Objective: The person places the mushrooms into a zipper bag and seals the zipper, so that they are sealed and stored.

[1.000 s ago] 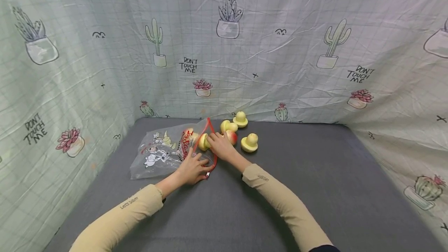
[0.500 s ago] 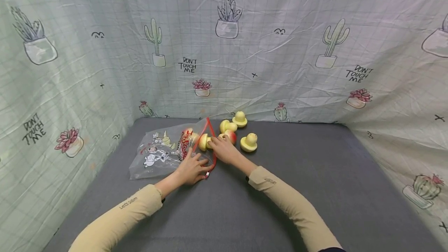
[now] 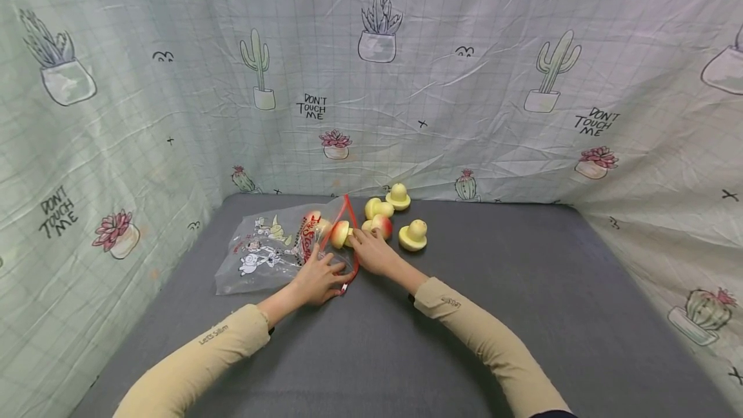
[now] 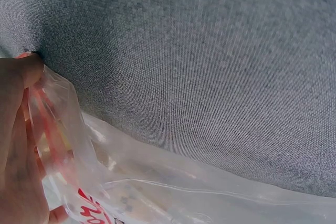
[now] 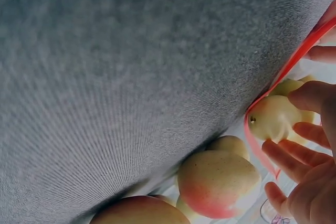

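Observation:
A clear zip bag [image 3: 232, 276] with a red zip edge and printed cartoons lies flat, its mouth to the right. My left hand [image 3: 316, 279] pinches the near side of that mouth, the thumb at the red edge in the left wrist view. At the opening sits a yellow mushroom-shaped piece [image 3: 340, 235] with a reddish cap. My right hand [image 3: 374, 251] holds it by its rounded stem end [image 5: 273, 118], thumb and fingers on either side. Through the plastic, another piece [image 3: 317, 219] shows inside the bag.
Several more mushroom-shaped pieces rest just beyond and right of my right hand: a red-capped one [image 3: 382, 226], one on its side [image 3: 378, 208], one at the back [image 3: 398, 196] and one upright [image 3: 413, 235]. A cactus-print curtain [image 3: 441, 95] borders the grey table [image 3: 493, 289].
The piece at the bag's mouth has turned slightly, its cap showing more red. My right hand has shifted a little right and lower. My left hand stays on the bag edge.

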A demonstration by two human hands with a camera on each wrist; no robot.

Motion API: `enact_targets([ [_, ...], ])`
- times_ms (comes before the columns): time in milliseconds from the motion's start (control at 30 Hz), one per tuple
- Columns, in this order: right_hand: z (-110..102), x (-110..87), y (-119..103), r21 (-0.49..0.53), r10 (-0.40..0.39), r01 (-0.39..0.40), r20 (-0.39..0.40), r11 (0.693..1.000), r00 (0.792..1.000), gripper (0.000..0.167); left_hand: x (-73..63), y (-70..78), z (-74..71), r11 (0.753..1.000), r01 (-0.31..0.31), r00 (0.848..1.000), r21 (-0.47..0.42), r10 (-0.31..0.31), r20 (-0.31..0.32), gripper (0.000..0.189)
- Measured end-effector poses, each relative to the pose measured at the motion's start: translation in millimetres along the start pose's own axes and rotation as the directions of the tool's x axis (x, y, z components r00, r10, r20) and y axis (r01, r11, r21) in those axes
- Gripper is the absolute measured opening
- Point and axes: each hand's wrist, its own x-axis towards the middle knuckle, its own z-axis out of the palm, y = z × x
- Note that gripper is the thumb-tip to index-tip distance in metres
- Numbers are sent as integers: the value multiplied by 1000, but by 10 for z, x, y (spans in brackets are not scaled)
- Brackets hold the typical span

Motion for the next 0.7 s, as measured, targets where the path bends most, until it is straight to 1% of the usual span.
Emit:
enact_targets([
  [133,8,9,12,-3,-10,10,-11,1000,1000,36,2,-9,2,1000,0,1000,-7,0,1,45],
  [467,85,87,26,-19,-24,23,-73,1000,997,39,1,-15,1,1000,-12,1000,0,12,-15,43],
  [700,118,147,17,-29,-26,25,-67,999,997,41,-2,-10,2,1000,-17,1000,16,17,-19,43],
])
